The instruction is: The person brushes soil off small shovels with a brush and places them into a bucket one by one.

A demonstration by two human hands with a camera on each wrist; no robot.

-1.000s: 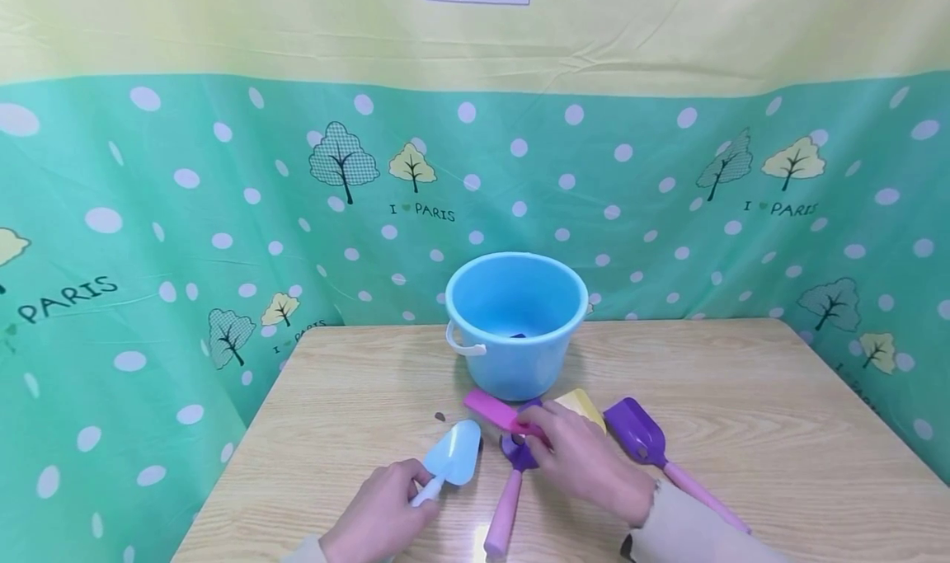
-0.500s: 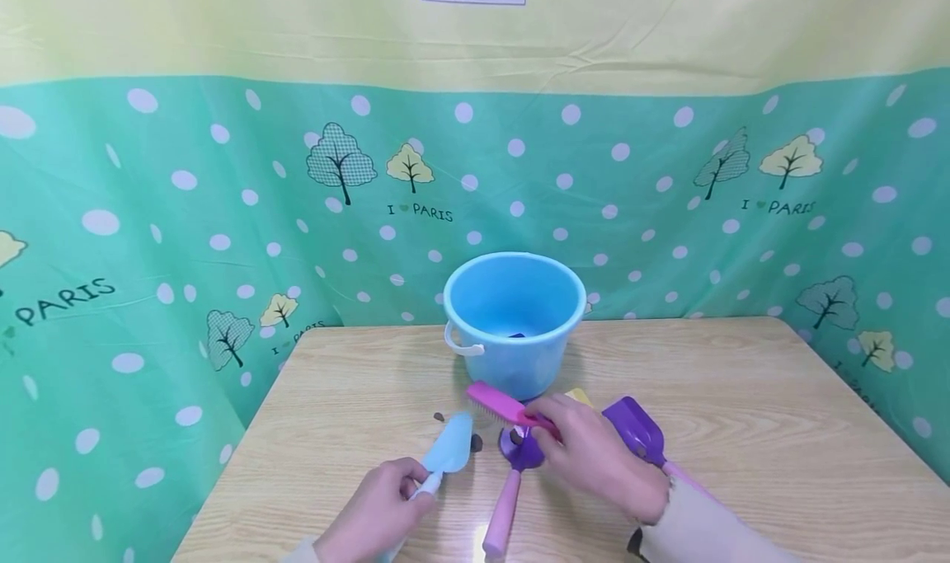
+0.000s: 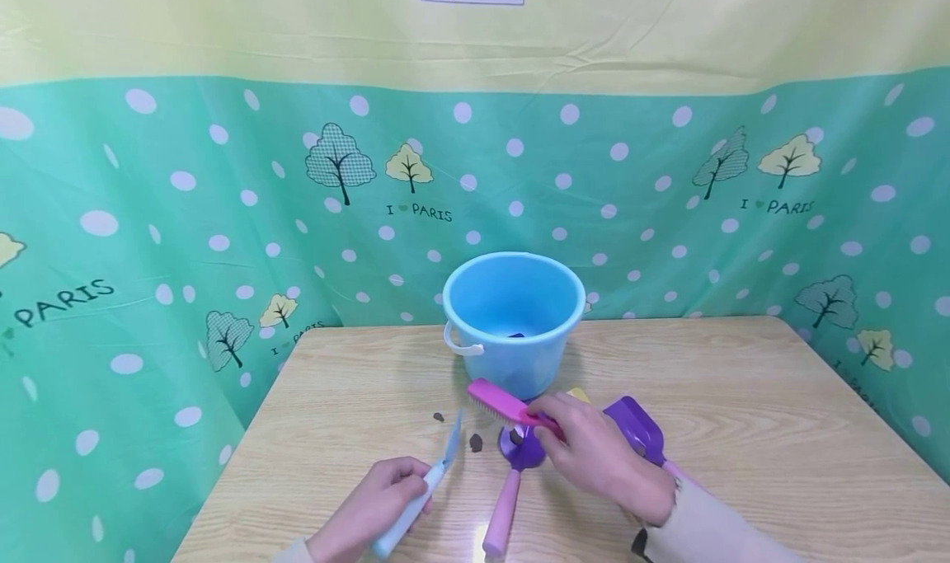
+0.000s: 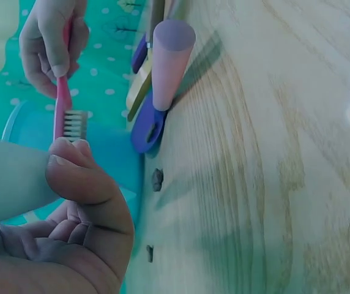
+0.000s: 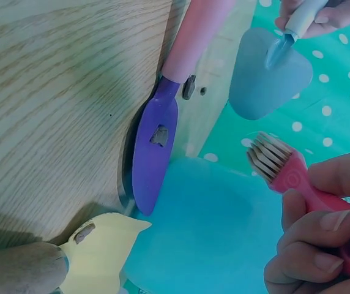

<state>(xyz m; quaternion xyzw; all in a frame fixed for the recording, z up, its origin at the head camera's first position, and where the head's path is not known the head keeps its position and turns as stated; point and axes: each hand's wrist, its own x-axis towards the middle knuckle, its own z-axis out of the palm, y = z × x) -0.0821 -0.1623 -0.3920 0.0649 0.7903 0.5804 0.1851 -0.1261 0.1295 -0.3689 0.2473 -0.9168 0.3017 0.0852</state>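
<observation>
My left hand (image 3: 374, 497) grips the handle of a light-blue trowel (image 3: 408, 518), whose blade stands almost edge-on above the table in the head view. The blade face (image 5: 267, 73) shows broadly in the right wrist view. In my right hand (image 3: 597, 456) is a pink bristle brush (image 3: 497, 398), bristles downward. Under the brush lies a purple trowel (image 3: 530, 452) with a pink handle; a dark stone-like piece (image 5: 159, 136) rests on its blade. Two dark pieces sit on the table between the tools, a larger one (image 3: 476, 443) and a smaller one (image 3: 439, 417).
A light-blue bucket (image 3: 512, 373) stands behind the hands, something dark inside. A yellow scoop (image 5: 101, 251) bearing a dark piece lies partly behind my right hand. Right of it is a purple shovel (image 3: 637, 427). A patterned curtain (image 3: 334, 258) hangs behind the table.
The left hand has turned the light-blue trowel from blade face up to nearly edge-on, uncovering the larger dark piece. My right hand has shifted slightly right with the brush.
</observation>
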